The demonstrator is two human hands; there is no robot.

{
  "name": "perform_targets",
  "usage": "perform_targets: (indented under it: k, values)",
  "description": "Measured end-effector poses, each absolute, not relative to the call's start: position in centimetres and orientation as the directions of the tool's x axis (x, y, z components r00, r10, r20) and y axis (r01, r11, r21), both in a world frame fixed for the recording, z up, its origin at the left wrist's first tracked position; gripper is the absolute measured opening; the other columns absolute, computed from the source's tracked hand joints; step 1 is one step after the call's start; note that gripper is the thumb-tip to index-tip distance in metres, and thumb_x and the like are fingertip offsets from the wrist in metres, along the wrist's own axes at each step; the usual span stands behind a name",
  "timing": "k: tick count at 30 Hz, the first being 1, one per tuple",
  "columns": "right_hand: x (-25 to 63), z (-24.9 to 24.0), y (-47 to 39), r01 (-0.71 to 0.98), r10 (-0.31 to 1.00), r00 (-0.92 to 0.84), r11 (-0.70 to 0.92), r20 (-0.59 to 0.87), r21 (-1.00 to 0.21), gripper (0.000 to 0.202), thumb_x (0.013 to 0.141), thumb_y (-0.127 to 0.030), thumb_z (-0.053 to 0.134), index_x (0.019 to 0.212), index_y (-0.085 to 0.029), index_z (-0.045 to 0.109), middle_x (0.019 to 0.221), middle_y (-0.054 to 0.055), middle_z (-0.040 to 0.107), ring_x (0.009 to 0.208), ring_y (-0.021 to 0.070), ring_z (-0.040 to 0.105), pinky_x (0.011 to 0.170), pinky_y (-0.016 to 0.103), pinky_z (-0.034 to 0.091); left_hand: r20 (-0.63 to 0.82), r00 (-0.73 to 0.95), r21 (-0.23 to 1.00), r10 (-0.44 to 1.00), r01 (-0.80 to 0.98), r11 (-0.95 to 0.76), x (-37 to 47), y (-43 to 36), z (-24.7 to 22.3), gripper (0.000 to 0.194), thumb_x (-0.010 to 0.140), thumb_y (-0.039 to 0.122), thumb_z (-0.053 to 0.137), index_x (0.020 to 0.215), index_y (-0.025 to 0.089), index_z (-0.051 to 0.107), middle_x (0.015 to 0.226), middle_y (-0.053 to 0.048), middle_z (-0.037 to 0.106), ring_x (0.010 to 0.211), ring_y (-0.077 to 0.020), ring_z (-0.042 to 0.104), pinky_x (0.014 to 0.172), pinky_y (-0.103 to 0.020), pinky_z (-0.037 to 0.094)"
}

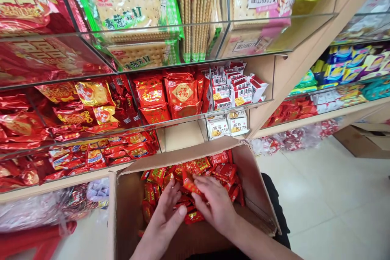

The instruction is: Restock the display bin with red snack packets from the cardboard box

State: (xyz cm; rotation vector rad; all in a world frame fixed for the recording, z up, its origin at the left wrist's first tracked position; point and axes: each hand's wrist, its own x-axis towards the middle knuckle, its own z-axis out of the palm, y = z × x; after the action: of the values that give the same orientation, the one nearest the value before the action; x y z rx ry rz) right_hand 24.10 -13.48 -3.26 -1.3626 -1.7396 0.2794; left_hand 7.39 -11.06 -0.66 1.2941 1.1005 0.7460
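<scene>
An open cardboard box [265, 207] holds a heap of small red snack packets [224, 170] with gold and green print. Over the heap, my right hand [215, 203] pinches one red packet [189, 183] between thumb and fingers. My left hand [167, 211] is beside it, fingers spread and thumb apart, close above the packets and holding nothing that I can see. Parts of the heap are hidden beneath both hands.
Beyond the box rise shelves with clear dividers, holding soda cracker packs [134, 10], red packets [183, 93] and white packets [217, 128]. A wooden upright [292, 69] stands at right. Another cardboard box [359, 142] sits on the tiled floor [319, 187].
</scene>
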Motion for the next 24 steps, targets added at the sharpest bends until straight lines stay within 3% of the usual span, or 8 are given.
perform_targets:
  k: [4, 8, 10, 12, 16, 18, 21, 24]
  values:
    - [23.1, -1.9, -14.7, 0.599, 0.887, -0.107, 0.417, 0.449, -0.683, 0.018, 0.078, -0.023, 0.052, 0.095, -0.021, 0.056, 0.111, 0.006, 0.054, 0.105, 0.0204, 0.046, 0.090, 0.038, 0.039, -0.490, 0.328, 0.786, 0.808, -0.235, 0.572, 8.6, -11.5, -1.8, 0.043, 0.071, 0.039, 0.060, 0.111, 0.031, 0.049, 0.108, -0.003, 0.058, 0.097, -0.0217, 0.054, 0.079, -0.035, 0.047]
    - [24.0, -1.9, -14.0, 0.514, 0.955, 0.159, 0.136, 0.250, -0.847, 0.035, 0.079, -0.027, 0.050, 0.114, -0.019, 0.046, 0.112, 0.009, 0.052, 0.104, 0.0210, 0.046, 0.090, 0.038, 0.037, -0.463, 0.415, 0.800, 0.783, -0.185, 0.571, 8.4, -11.6, -1.3, 0.037, 0.073, 0.038, 0.058, 0.107, 0.026, 0.051, 0.111, -0.005, 0.056, 0.097, -0.0216, 0.054, 0.080, -0.035, 0.047]
    - [24.8, -1.5, -13.4, 0.405, 0.996, 0.072, 0.010, 0.043, -0.914, 0.031, 0.080, -0.031, 0.049, 0.109, -0.018, 0.049, 0.101, 0.007, 0.058, 0.092, 0.0187, 0.053, 0.081, 0.033, 0.043, -0.410, 0.445, 0.882, 0.796, -0.030, 0.470, 8.1, -11.4, -1.0, 0.037, 0.075, 0.039, 0.055, 0.108, 0.025, 0.049, 0.111, -0.005, 0.055, 0.102, -0.0218, 0.051, 0.084, -0.035, 0.045]
    - [25.4, -0.9, -13.1, 0.327, 0.991, -0.078, -0.074, -0.105, -0.942, 0.018, 0.080, -0.033, 0.049, 0.087, -0.017, 0.056, 0.080, 0.002, 0.061, 0.073, 0.0146, 0.056, 0.067, 0.026, 0.045, -0.325, 0.467, 0.946, 0.823, 0.143, 0.292, 7.6, -11.2, -0.7, 0.035, 0.077, 0.039, 0.053, 0.108, 0.023, 0.049, 0.111, -0.005, 0.056, 0.104, -0.0205, 0.050, 0.087, -0.032, 0.043]
    - [26.9, 1.1, -12.1, 0.138, 0.972, -0.109, -0.193, -0.209, -0.971, 0.019, 0.074, -0.033, 0.058, 0.069, -0.015, 0.053, 0.066, -0.002, 0.057, 0.062, 0.0109, 0.053, 0.057, 0.021, 0.044, -0.149, 0.488, 0.929, 0.860, 0.366, -0.047, 5.7, -9.2, 0.2, 0.032, 0.082, 0.035, 0.044, 0.111, 0.023, 0.043, 0.097, -0.003, 0.061, 0.088, -0.0165, 0.059, 0.076, -0.028, 0.048]
    - [27.8, 2.1, -10.5, -0.057, 0.967, -0.013, -0.256, -0.255, -0.965, 0.019, 0.070, -0.033, 0.063, 0.072, -0.016, 0.054, 0.066, -0.002, 0.058, 0.061, 0.0105, 0.055, 0.057, 0.021, 0.046, 0.066, 0.443, 0.813, 0.894, 0.496, -0.306, 4.1, -7.1, 0.8, 0.030, 0.082, 0.033, 0.043, 0.110, 0.022, 0.044, 0.098, -0.003, 0.061, 0.089, -0.0165, 0.058, 0.078, -0.029, 0.047]
    - [29.1, 3.5, -6.6, -0.337, 0.913, 0.076, -0.355, -0.401, -0.872, 0.018, 0.067, -0.022, 0.066, 0.078, -0.015, 0.053, 0.070, 0.000, 0.061, 0.062, 0.0109, 0.059, 0.060, 0.024, 0.050, 0.383, 0.433, 0.439, 0.816, 0.692, -0.573, 1.8, -3.5, 1.8, 0.023, 0.080, 0.032, 0.045, 0.099, 0.019, 0.053, 0.095, -0.005, 0.061, 0.090, -0.0189, 0.056, 0.082, -0.032, 0.043]
    - [29.4, 4.5, -2.3, -0.407, 0.826, -0.013, -0.519, -0.563, -0.752, 0.015, 0.069, -0.006, 0.060, 0.077, -0.012, 0.050, 0.075, 0.005, 0.063, 0.067, 0.0136, 0.062, 0.063, 0.027, 0.053, 0.465, 0.527, 0.221, 0.712, 0.709, -0.669, 0.6, -0.8, 2.8, 0.020, 0.082, 0.029, 0.042, 0.091, 0.018, 0.056, 0.087, -0.006, 0.062, 0.084, -0.0181, 0.055, 0.079, -0.031, 0.042]
